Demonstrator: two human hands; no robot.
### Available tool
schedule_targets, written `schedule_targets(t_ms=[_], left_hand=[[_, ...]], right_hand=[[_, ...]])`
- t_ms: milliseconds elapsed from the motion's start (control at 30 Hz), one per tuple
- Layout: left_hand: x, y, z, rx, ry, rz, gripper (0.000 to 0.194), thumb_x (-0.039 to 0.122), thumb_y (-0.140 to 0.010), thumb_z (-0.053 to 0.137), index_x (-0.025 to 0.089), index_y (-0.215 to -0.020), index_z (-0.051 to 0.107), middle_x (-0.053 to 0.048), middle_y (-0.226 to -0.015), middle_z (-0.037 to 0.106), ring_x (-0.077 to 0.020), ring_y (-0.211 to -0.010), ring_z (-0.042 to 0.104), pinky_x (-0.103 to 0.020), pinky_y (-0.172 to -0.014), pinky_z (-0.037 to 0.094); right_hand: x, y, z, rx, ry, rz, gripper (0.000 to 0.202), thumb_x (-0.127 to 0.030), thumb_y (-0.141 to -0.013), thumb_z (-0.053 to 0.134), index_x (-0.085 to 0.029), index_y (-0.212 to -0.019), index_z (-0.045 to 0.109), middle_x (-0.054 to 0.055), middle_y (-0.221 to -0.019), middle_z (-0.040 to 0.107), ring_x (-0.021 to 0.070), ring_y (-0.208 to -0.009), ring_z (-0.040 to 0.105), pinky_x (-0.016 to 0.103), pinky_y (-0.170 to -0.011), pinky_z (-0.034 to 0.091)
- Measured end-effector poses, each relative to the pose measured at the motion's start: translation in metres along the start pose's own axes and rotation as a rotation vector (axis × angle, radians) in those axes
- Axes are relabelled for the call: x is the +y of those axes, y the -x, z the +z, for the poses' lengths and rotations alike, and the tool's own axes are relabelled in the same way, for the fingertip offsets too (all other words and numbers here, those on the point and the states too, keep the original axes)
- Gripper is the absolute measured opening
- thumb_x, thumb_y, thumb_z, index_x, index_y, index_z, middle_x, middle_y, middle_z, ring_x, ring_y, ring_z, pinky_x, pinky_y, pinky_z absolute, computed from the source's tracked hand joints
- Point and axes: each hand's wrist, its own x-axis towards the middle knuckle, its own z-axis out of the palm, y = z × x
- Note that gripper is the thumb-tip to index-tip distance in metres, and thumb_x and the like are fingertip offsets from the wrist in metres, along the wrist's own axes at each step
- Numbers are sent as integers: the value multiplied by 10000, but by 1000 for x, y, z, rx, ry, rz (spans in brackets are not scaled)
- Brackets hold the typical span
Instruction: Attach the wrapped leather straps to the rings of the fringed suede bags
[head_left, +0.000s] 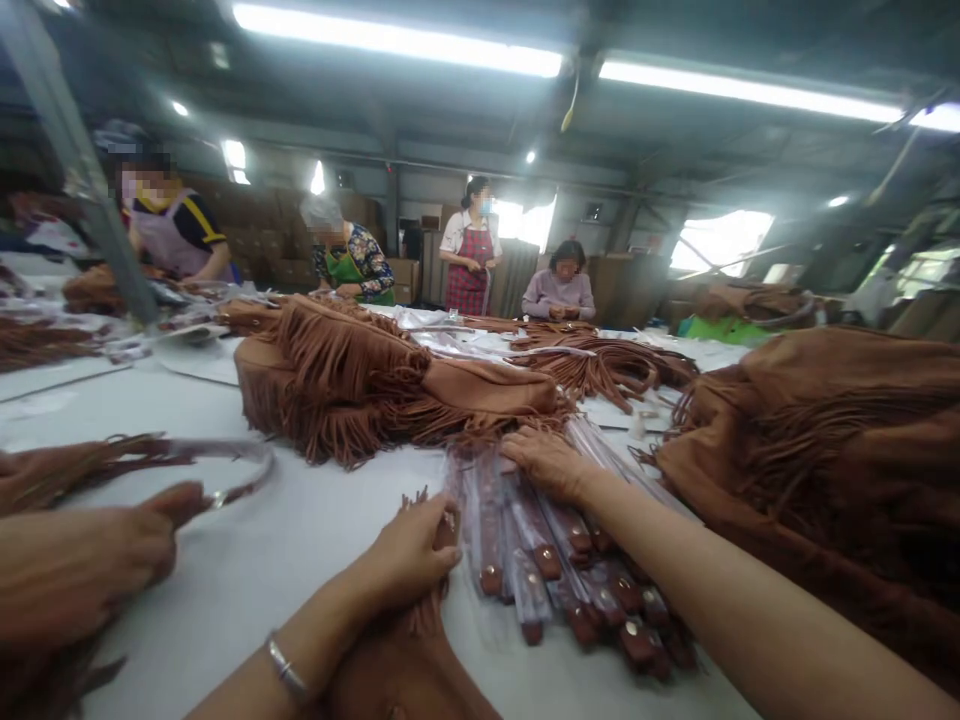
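White table: left hand gripping brown fringe; wrapped straps under right hand, grip unclear

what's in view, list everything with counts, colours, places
table: one, white, foreground
fringed items: several, brown, centre and right
near fringed piece: one, brown, bottom centre
plastic-wrapped straps: many, brown, lower centre
loose cords: many, brown, mid table
co-workers: four, mixed colours, far side
co-worker's hand: at least one, bare, left edge
strip lights: three, white, overhead
pole: one, grey, left
bracelet: one, silver, lower left
left hand: one, bare, holding near fringed piece
right hand: one, bare, on straps
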Motion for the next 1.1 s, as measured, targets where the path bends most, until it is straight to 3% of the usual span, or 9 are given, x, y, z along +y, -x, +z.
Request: schedule_targets(t_ms=[133, 333, 400, 500, 567, 633, 767, 900, 1100], left_hand=[[10, 5, 5, -142, 259, 132, 350, 120, -648, 502, 192, -985, 562, 0, -902, 610, -162, -851, 554, -233, -749, 414], [16, 7, 3, 5, 38, 43, 385, 188, -663, 554, 194, -1047, 540, -24, -890, 621, -188, -823, 565, -255, -718, 407], [19, 6, 0, 71, -39, 25, 331, 210, -678, 556, 187, -1009, 560, -44, -871, 616, -210, -825, 560, -279, -722, 397], [34, 9, -10, 155, -23, 73, 193, 249, -717, 544, 167, -886, 588, -64, -881, 603, -216, -855, 540, -296, -754, 385], [48, 16, -20, 179, 137, 151, 189, 330, -765, 530, 154, -809, 584, -51, -806, 595, -185, -780, 533, -271, -711, 392], [64, 25, -31, 176, 395, 230, 314, 443, -795, 514, 141, -725, 563, -30, -692, 570, -144, -661, 509, -237, -621, 383], [91, 47, -42, 167, 847, 237, 480, 581, -798, 473, 124, -671, 547, -9, -538, 521, -91, -487, 440, -200, -485, 319], [105, 59, -37, 138, 960, 172, 505, 600, -778, 490, 123, -614, 527, 1, -455, 481, -68, -400, 376, -187, -407, 254], [108, 58, -19, -46, 1039, 89, 425, 540, -739, 580, 132, -656, 497, 20, -478, 489, -46, -380, 378, -155, -378, 216]], right_hand=[[5, 2, -6, 340, -140, 92, 222, -182, -891, 389, -183, -971, 596, 60, -942, 643, 166, -876, 564, 287, -792, 438], [-6, 14, -70, 925, -225, 287, 307, -305, -952, 276, -162, -963, 547, 75, -878, 625, 168, -830, 587, 295, -735, 461], [-24, 24, -102, 1067, -225, 244, 260, -300, -946, 317, -168, -944, 542, 63, -845, 620, 160, -788, 586, 295, -711, 463], [-57, 45, -145, 1216, -180, -1, 152, -220, -921, 383, -186, -981, 520, 33, -792, 585, 132, -669, 567, 271, -634, 455], [-78, 58, -165, 1141, 20, -176, 161, -185, -897, 412, -194, -1021, 514, 30, -786, 565, 129, -653, 547, 264, -618, 427], [-93, 68, -176, 933, 275, -269, 185, -176, -889, 414, -189, -1025, 538, 24, -728, 540, 130, -629, 511, 260, -586, 374], [-109, 77, -167, 555, 520, -321, 226, -161, -910, 371, -166, -979, 586, 9, -620, 475, 123, -562, 420, 274, -524, 256], [-114, 85, -143, 437, 572, -269, 196, -127, -892, 402, -122, -962, 585, 25, -633, 485, 131, -560, 395, 293, -509, 196], [-132, 102, -123, 313, 520, -90, 168, -90, -867, 399, -113, -846, 563, 49, -653, 527, 155, -567, 441, 298, -510, 207]])
